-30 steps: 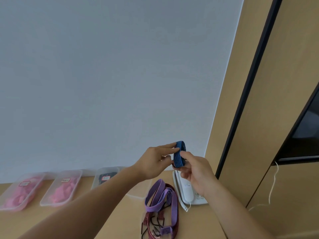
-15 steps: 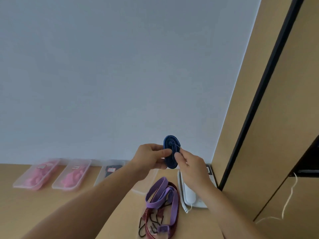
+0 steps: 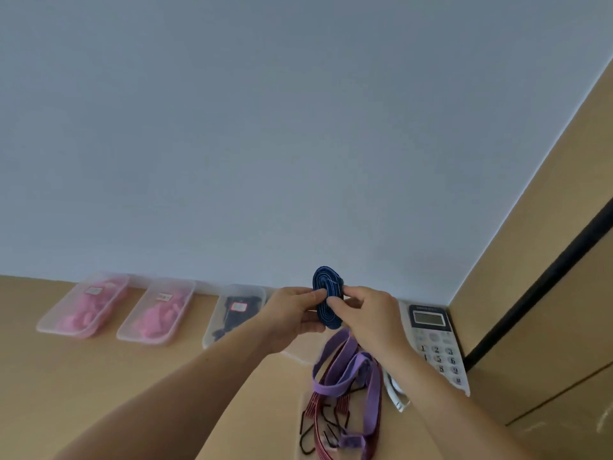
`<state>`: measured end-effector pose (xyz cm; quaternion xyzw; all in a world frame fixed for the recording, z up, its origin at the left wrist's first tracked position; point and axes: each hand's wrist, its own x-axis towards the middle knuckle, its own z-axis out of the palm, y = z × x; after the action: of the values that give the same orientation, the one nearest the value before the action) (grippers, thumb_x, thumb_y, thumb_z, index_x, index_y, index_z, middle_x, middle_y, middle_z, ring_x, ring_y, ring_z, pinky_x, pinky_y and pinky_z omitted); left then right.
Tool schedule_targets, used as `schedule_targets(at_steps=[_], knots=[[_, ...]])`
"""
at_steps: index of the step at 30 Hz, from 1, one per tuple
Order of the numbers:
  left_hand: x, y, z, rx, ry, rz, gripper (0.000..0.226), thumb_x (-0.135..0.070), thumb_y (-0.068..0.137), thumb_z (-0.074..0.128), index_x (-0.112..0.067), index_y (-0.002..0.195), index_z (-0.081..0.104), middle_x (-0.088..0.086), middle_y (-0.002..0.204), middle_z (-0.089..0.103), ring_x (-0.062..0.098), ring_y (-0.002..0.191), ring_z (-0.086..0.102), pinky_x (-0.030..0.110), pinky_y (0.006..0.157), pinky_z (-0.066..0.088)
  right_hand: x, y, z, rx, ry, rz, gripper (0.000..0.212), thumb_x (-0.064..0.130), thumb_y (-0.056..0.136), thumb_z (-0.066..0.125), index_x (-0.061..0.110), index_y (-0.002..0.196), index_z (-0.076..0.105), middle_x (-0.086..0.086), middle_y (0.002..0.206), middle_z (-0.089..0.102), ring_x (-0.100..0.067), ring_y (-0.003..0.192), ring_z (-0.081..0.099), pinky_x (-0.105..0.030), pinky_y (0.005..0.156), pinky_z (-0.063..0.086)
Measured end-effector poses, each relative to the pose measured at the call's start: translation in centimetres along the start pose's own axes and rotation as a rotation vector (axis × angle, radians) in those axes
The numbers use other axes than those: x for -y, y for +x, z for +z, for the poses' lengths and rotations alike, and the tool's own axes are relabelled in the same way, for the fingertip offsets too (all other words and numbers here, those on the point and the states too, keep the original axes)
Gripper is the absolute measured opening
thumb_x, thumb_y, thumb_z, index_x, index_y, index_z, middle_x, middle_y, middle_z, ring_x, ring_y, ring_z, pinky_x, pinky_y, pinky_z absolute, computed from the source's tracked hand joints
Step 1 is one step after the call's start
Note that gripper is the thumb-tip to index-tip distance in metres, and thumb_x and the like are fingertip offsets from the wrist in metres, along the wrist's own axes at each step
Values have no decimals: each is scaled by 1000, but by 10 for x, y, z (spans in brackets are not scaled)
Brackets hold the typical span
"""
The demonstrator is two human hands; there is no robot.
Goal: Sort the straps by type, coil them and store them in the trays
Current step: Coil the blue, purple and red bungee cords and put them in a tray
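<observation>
Both hands were raised over the desk (image 3: 116,386) with a blue strap coil (image 3: 326,295) between them. The coil stood on edge, its spiral face turned to the camera. The left hand (image 3: 292,312) came in from nine o'clock, its grip clamped on the coil's left side by thumb and fingertips. The right hand (image 3: 365,310) came in from three o'clock, its grip pinched shut on the face and right edge. A thin pale thread showed near the coil's top.

At nine o'clock from the coil, along the wall, lay three clear trays: two with pink straps, the outer pink tray (image 3: 59,322) and the inner pink tray (image 3: 139,340), then a dark tray (image 3: 212,327) with black contents. Their labels were too small to read. What looked like a further clear tray (image 3: 300,356) lay mostly hidden behind the left wrist. At six o'clock, loose on the desk, were a purple strap (image 3: 346,371) and a red striped cord (image 3: 318,426) with black hooks.

The step in hand seemed to be finishing the coil. To do it well, one grip ought to stay tight across the turns while the other tucked in the free end, since elastic webbing would likely spring open if both eased together. Which tray took blue straps could not be told, so a look at the labels seemed wise.
</observation>
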<state>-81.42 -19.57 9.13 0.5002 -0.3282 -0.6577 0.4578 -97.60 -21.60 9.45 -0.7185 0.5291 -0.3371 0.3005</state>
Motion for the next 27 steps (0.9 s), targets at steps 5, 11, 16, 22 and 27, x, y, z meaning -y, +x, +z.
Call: schedule_targets(at_steps=[5, 11, 16, 22, 27], knots=[[3, 45, -44, 6, 152, -90, 24, -10, 101, 50, 7, 108, 65, 18, 89, 73, 22, 71, 71, 30, 63, 57, -3, 36, 53, 5, -246, 138, 21, 37, 84, 64, 20, 77, 74, 3, 58, 66, -11, 55, 61, -29, 53, 48], [19, 101, -92, -91, 1060, -48, 15, -13, 96, 45, -8, 81, 45, 7, 78, 48, 23, 73, 47, 29, 63, 39, -32, 61, 105, 53, -323, 375, 27, 28, 86, 63, 11, 64, 66, 0, 55, 62, -16, 51, 56, -25, 44, 36], [36, 121, -102, 11, 1150, -180, 27, -7, 91, 48, -11, 65, 44, 3, 62, 48, 16, 55, 46, 23, 48, 37, -51, 65, 139, 112, -424, 435, 26, 28, 91, 59, 11, 75, 71, -2, 64, 68, -13, 54, 59, -23, 44, 40], [41, 128, -109, 98, 997, -251, 23, -5, 93, 47, -10, 72, 54, 12, 70, 67, 23, 60, 64, 33, 72, 60, -63, 76, 162, 140, -540, 455, 21, 31, 93, 57, 16, 80, 63, 3, 69, 63, -16, 66, 62, -22, 51, 41], [44, 132, -112, 150, 872, -337, 23, -10, 91, 51, -7, 69, 56, 7, 55, 65, 16, 46, 63, 25, 61, 58, -67, 69, 181, 162, -595, 405, 23, 36, 97, 51, 18, 94, 64, 3, 83, 66, -18, 79, 64, -32, 72, 53]])
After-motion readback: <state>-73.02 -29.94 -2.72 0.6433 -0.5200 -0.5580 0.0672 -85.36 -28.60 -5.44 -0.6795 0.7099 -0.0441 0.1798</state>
